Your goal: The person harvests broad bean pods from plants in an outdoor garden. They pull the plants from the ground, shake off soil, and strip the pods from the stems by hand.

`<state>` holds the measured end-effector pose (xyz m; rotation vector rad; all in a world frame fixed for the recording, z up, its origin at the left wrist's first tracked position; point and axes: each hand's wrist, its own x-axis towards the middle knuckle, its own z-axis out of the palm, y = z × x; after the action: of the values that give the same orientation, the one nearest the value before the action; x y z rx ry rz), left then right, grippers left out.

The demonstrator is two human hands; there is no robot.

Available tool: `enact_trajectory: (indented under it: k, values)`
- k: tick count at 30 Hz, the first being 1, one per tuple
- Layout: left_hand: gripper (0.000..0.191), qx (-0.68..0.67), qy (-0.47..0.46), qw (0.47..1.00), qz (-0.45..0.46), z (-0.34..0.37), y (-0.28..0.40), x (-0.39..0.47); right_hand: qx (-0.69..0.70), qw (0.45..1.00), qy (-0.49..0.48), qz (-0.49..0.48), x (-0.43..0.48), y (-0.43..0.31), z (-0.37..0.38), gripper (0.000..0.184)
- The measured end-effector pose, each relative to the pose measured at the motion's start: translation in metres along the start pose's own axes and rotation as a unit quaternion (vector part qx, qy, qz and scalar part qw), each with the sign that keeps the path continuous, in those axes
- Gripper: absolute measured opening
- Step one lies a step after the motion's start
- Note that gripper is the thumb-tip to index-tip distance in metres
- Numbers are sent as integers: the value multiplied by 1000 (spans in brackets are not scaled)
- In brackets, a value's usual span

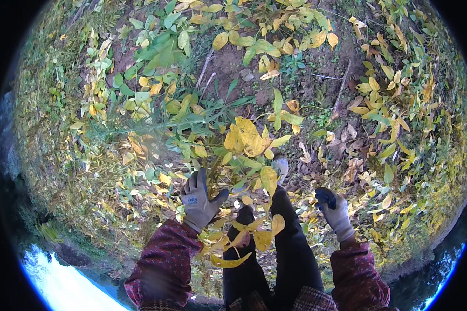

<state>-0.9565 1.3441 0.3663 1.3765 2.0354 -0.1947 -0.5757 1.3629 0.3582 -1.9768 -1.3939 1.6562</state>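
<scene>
My left hand (201,200), in a pale work glove with dark fingertips, is among yellow and green leaves, palm down. Its thumb stands apart from the fingers, and I see nothing held in it. Just right of it rises a yellowing leafy plant (249,138) that looks like soybean, its leaves hanging over my dark trouser legs. Farther right, my right hand (334,212) wears a matching glove. Its fingers curl inward, with no object showing in them. More yellow leaves (262,239) lie between my two forearms, in front of my legs.
Bare brown soil (233,66) shows ahead, with a dry stick (340,91) and low green weeds (229,101) on it. Dense yellowing plants (397,97) flank both sides. One pale shoe (281,169) stands on the ground among fallen leaves.
</scene>
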Motion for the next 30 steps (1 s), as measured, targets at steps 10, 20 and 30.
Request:
enact_trajectory:
  k: [10, 20, 30]
  values:
    - [77, -528, -85, 821, -203, 138, -78, -77, -13, 918, -348, -190, -27, -103, 141, 44]
    - [68, -517, -40, 850, -93, 147, -140, -85, -545, 808, -222, -7, 126, -98, 249, 124]
    - [53, -512, -50, 851, -104, 138, -140, -86, 130, 933, -131, 309, 7, 2, 303, 32]
